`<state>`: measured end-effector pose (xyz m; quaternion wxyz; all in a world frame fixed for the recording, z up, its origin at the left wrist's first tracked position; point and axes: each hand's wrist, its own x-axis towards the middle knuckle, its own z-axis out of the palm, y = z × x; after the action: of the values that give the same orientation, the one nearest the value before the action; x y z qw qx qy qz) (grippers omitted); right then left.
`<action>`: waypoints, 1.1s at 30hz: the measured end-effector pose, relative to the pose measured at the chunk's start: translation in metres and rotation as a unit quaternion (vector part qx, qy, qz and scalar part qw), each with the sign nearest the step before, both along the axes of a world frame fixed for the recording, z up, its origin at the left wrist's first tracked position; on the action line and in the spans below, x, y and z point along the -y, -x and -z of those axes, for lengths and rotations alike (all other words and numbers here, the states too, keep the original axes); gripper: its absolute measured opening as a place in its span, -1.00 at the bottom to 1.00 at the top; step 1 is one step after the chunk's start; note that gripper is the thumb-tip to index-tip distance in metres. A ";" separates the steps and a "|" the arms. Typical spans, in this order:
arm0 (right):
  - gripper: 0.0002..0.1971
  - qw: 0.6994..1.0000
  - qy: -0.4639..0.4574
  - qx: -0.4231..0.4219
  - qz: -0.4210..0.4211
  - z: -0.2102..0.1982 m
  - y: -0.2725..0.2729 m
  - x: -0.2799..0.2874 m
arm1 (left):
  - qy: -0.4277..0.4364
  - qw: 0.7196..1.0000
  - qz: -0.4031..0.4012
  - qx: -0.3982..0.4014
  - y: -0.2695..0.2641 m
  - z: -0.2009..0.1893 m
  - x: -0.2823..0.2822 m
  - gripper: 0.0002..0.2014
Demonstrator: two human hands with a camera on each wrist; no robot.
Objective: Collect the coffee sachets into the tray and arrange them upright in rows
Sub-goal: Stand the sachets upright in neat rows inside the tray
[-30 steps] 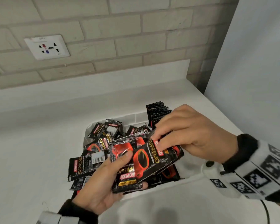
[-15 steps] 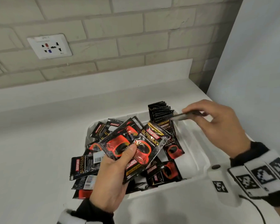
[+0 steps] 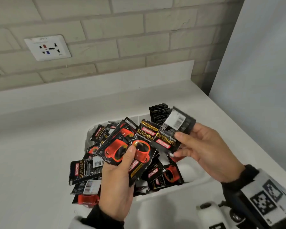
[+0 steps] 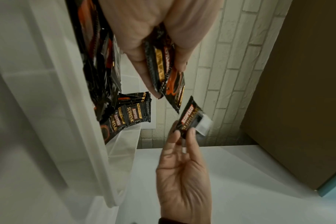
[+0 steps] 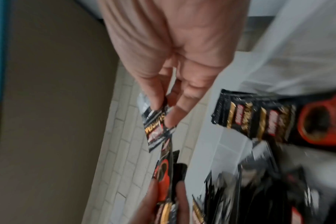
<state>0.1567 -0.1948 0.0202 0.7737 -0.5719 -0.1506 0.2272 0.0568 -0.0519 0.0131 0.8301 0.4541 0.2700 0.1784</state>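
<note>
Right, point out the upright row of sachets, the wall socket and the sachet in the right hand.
upright row of sachets (image 3: 158,114), head view, serrated top edges.
wall socket (image 3: 47,47), head view, faceplate middle.
sachet in the right hand (image 3: 168,139), head view, printed face.

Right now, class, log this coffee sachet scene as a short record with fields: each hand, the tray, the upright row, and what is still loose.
left hand: holds a fan of sachets above the tray
right hand: pinches sachets, barcode back showing
tray: white, on the counter
upright row: one short stack standing at the tray's far end
loose sachets: lying flat, some hanging over the tray's left edge
task state: most sachets not yet upright
</note>
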 end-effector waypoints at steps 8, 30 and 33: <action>-0.66 0.794 0.145 0.573 0.142 -0.010 0.003 -0.002 | 0.023 1.000 0.011 0.013 0.001 -0.003 0.002 -0.79; -0.47 0.664 0.326 0.666 0.097 0.014 0.017 -0.009 | 0.053 0.991 0.069 0.100 0.004 -0.013 0.007 -0.63; -0.51 0.661 0.356 0.656 0.077 0.016 0.019 -0.012 | 0.001 0.996 0.056 0.076 0.001 -0.006 0.006 -0.72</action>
<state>0.1375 -0.1833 0.0039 0.2263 -0.8143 -0.4822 -0.2305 0.0553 -0.0581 0.0195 0.8572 0.4531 0.1801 0.1656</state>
